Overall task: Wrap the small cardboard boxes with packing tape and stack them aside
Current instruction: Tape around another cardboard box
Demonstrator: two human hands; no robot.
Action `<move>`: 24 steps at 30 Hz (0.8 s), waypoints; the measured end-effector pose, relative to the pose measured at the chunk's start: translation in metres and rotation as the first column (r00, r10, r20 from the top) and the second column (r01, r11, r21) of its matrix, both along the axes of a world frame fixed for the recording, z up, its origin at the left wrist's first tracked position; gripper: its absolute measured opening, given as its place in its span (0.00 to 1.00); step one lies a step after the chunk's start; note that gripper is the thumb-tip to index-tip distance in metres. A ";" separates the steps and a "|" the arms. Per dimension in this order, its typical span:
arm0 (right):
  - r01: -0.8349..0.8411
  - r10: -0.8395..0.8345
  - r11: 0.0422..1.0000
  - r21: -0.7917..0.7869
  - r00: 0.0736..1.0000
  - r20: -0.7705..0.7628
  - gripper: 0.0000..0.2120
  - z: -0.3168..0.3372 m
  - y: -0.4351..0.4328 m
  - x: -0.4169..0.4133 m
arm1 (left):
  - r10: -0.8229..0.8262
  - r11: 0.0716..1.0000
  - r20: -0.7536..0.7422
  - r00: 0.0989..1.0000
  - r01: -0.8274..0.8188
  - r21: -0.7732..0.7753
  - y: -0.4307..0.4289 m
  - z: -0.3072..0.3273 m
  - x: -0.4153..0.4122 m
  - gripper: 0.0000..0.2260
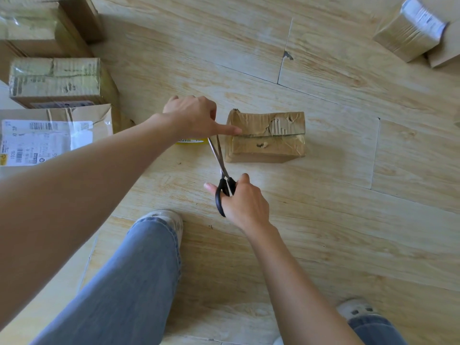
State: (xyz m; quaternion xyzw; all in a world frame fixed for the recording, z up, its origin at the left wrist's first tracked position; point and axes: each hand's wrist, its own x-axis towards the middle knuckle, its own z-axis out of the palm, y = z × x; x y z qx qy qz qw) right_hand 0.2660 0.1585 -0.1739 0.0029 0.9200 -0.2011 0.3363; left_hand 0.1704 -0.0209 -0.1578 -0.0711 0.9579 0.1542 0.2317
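A small worn cardboard box (267, 136) wrapped in clear tape lies on the wooden floor at the centre. My left hand (193, 115) holds the tape roll (191, 141), of which only a yellow edge shows beneath the hand; its index finger points at the box's left end. My right hand (242, 202) grips black-handled scissors (222, 175). Their blades reach up into the gap between the roll and the box, where the tape strip runs. I cannot see the strip clearly.
Taped boxes (56, 79) are stacked at the left, with a labelled parcel (49, 138) in front of them. Another wrapped box (410, 29) sits at the top right. My jeans leg and shoe (161, 220) are just below the hands; another shoe (356, 311) is at the lower right.
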 end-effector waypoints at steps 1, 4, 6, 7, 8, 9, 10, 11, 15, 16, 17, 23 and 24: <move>-0.007 0.007 1.000 0.025 1.000 -0.018 0.34 -0.003 -0.001 0.002 | -0.001 1.000 0.006 1.000 0.001 -0.010 0.000 0.001 0.000 0.40; 0.046 -0.042 0.996 0.078 0.998 -0.048 0.35 -0.012 -0.002 0.010 | 0.002 0.999 0.004 1.000 -0.002 -0.033 -0.005 0.002 0.002 0.41; 0.021 -0.003 0.988 0.153 0.993 -0.117 0.32 -0.019 0.001 0.018 | 0.023 0.999 -0.002 1.000 -0.023 -0.029 -0.010 0.002 0.005 0.43; -0.015 0.045 0.982 0.189 0.987 -0.156 0.29 -0.021 0.002 0.023 | 0.026 0.999 -0.004 1.000 -0.026 -0.036 -0.013 0.001 0.006 0.44; -0.047 0.087 0.977 0.209 0.978 -0.190 0.27 -0.024 0.004 0.028 | 0.028 0.999 -0.002 1.000 -0.028 -0.046 -0.016 0.001 0.008 0.44; -0.066 0.112 0.976 0.208 0.970 -0.216 0.25 -0.027 0.005 0.032 | 0.032 0.998 0.001 0.999 -0.032 -0.052 -0.017 0.001 0.009 0.45; -0.084 0.130 0.977 0.198 0.964 -0.232 0.24 -0.029 0.006 0.035 | 0.038 0.998 0.005 0.999 -0.038 -0.050 -0.018 0.001 0.010 0.45; -0.110 0.154 0.976 0.190 0.959 -0.240 0.23 -0.030 0.006 0.037 | 0.042 0.998 0.007 0.999 -0.042 -0.045 -0.017 0.001 0.011 0.45; -0.177 0.209 0.972 0.152 0.950 -0.231 0.24 -0.029 0.007 0.042 | 0.019 1.000 0.017 1.000 -0.019 -0.011 -0.011 0.002 0.010 0.46; -0.167 0.197 0.977 0.132 0.946 -0.258 0.23 -0.025 0.009 0.041 | 0.002 1.000 0.026 1.000 -0.001 -0.004 -0.010 0.001 0.010 0.46; -0.139 0.161 0.986 0.089 0.929 -0.333 0.20 -0.019 0.010 0.039 | -0.019 1.000 0.034 0.999 0.019 0.000 -0.010 0.000 0.010 0.46; 0.303 -0.539 0.842 -0.446 0.473 -0.697 0.16 0.026 0.029 -0.017 | -0.047 0.999 -0.022 0.999 0.047 -0.016 -0.013 -0.007 0.013 0.45; 0.338 -0.589 0.806 -0.485 0.529 -0.611 0.19 0.029 0.032 -0.031 | -0.045 0.999 -0.027 0.999 0.044 -0.016 -0.013 -0.007 0.012 0.44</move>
